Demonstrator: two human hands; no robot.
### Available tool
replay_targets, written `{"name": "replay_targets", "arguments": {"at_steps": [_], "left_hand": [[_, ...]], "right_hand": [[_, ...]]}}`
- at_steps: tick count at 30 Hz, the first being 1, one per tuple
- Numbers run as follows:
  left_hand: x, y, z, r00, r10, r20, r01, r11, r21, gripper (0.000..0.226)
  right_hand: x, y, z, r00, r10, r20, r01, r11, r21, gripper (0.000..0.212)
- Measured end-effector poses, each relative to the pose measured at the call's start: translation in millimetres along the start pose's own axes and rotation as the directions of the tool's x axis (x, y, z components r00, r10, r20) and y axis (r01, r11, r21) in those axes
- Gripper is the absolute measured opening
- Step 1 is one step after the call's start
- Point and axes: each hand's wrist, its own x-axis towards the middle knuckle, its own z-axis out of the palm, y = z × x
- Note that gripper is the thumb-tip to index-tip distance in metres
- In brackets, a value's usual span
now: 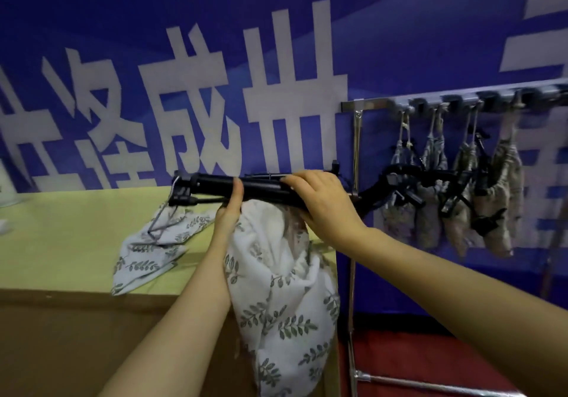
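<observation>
A table [61, 237] with a yellow-green top is located at the left, against a blue banner [368, 43] printed with large white characters. A flat leaf-print cloth [144, 255] is laid on the table near its right end, with one corner hanging over the front edge. A bent wire piece [159, 227] is rested on this cloth.

A black folded device [212, 188] is held level above the right end of the table, and its left end reaches over the flat cloth. What kind of device it is cannot be told. The left hand [229, 212] is raised from below. Its thumb is pressed over the top of the device and its fingers are closed around the underside, so the device is gripped. Whether the cloth below is also caught in this grip cannot be told.

A leaf-print cloth bag [285, 298] hangs directly under the device, between the two forearms, and its top is gathered against the underside of the device. The right hand [319, 203] is placed palm down on the right part of the device, with its fingers curled over the top, so the device is clamped there as well.

A metal rack [356, 151] stands to the right of the table. Its upper rail [378, 103] is fitted with hooks, from which several patterned pouches [501, 200] with black straps are hung. A red floor [399, 353] is visible under the rack.
</observation>
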Motion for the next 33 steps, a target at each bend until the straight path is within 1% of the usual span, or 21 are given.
{"name": "replay_targets", "arguments": {"at_steps": [3,4,5,6,7,8,9,10,12,13,14,16,17,18,20,23,24,27,30,32,33], "left_hand": [[-26,14,15,0.996,0.078,-0.035,-0.079,0.997,-0.026,0.072],[-31,16,17,0.996,0.081,-0.033,-0.081,0.997,-0.002,0.060],[-32,15,19,0.997,0.075,-0.025,-0.075,0.997,0.021,0.055],[-31,14,18,0.997,0.070,-0.028,-0.069,0.997,0.044,0.053],[-31,13,17,0.997,0.071,-0.032,-0.069,0.996,0.049,0.052],[-32,13,16,0.997,0.074,-0.025,-0.073,0.997,0.036,0.052],[-34,13,15,0.997,0.075,-0.008,-0.075,0.997,0.003,0.056],[-35,14,15,0.998,0.067,0.021,-0.066,0.998,-0.024,0.068],[-39,14,17,0.997,0.031,0.070,-0.027,0.998,-0.056,0.101],[-38,12,18,0.996,0.024,0.083,-0.019,0.998,-0.063,0.103],[-37,12,19,0.996,0.033,0.088,-0.027,0.997,-0.072,0.092],[-38,14,21,0.996,0.050,0.075,-0.048,0.998,-0.029,0.067],[-37,13,20,0.996,0.066,0.057,-0.067,0.998,0.003,0.062],[-40,13,20,0.996,0.078,0.051,-0.080,0.996,0.029,0.063],[-38,5,13,0.990,0.116,0.085,-0.120,0.992,0.035,0.081],[-25,-14,-5,0.986,0.124,0.115,-0.133,0.988,0.075,0.128],[-24,-16,-12,0.978,0.170,0.120,-0.177,0.983,0.053,0.131],[-47,9,-17,0.980,0.201,0.015,-0.200,0.979,-0.027,0.111],[-53,18,-22,0.961,0.264,-0.082,-0.269,0.962,-0.046,0.063],[-44,14,-23,0.970,0.240,-0.024,-0.240,0.971,0.024,0.071],[-40,15,-19,0.975,0.223,-0.005,-0.222,0.971,0.091,0.092]], "right_hand": [[-18,-33,-12,0.996,-0.036,-0.079,0.053,0.975,0.218,0.032],[-25,-45,-19,0.996,0.016,-0.090,0.013,0.948,0.318,0.023],[-31,-56,-24,0.991,0.126,-0.040,-0.096,0.892,0.441,0.017],[-37,-66,-31,0.958,0.273,0.087,-0.273,0.779,0.565,0.015],[-40,-72,-34,0.866,0.414,0.281,-0.484,0.550,0.681,0.018],[-41,-74,-34,0.723,0.491,0.486,-0.642,0.216,0.736,0.025],[-39,-70,-32,0.592,0.498,0.634,-0.685,-0.103,0.721,0.033],[-36,-66,-29,0.517,0.491,0.701,-0.640,-0.322,0.697,0.038],[-24,-57,-28,0.450,0.517,0.728,-0.459,-0.566,0.685,0.047],[-19,-54,-29,0.428,0.536,0.728,-0.348,-0.646,0.680,0.050],[-14,-52,-31,0.417,0.538,0.733,-0.236,-0.714,0.659,0.049],[-7,-49,-32,0.442,0.504,0.742,-0.098,-0.795,0.598,0.026],[-4,-48,-34,0.452,0.497,0.741,-0.070,-0.808,0.585,0.013],[0,-48,-37,0.446,0.502,0.741,-0.061,-0.809,0.585,0.012],[8,-43,-38,0.379,0.528,0.760,-0.036,-0.813,0.582,0.013],[14,-31,-31,0.283,0.591,0.756,0.028,-0.793,0.609,0.011],[14,-26,-27,0.255,0.605,0.754,0.052,-0.788,0.614,0.014],[8,-14,-19,0.194,0.636,0.747,0.081,-0.770,0.633,0.027],[-2,-11,-17,0.163,0.642,0.749,0.025,-0.762,0.647,0.022],[-7,-11,-14,0.149,0.637,0.757,0.003,-0.766,0.643,0.024],[-8,-12,-14,0.148,0.636,0.757,0.011,-0.767,0.642,0.027]]}}
